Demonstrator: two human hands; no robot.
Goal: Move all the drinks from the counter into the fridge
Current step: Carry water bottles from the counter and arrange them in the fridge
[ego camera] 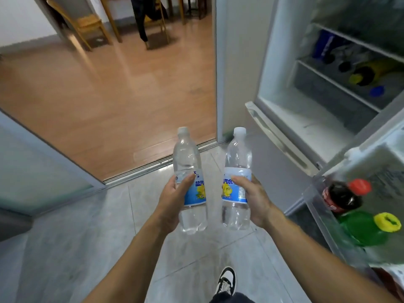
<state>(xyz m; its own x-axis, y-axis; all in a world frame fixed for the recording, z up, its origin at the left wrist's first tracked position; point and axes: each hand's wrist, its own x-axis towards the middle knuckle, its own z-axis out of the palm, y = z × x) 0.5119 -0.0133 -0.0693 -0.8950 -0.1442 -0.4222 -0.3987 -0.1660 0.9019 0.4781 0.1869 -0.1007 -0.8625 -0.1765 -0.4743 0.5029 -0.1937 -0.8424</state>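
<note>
While a wooden floor and chairs fill the far left beyond a doorway, the person stands on grey tiles with both arms stretched forward. Left hand has its fingers wrapped around the label of a clear bottle, held upright with its white cap up. Just beside it, apart, the right hand grips a second clear bottle the same way, fingers closed on its blue and yellow label. Below the hands, near, a black-and-white shoe shows on the tiles. To the right the fridge stands open; blurred bottles lie on its far shelves. At the near right, the door rack holds a dark cola bottle with a red cap and, nearer, a green bottle with a yellow cap, touching each other.
</note>
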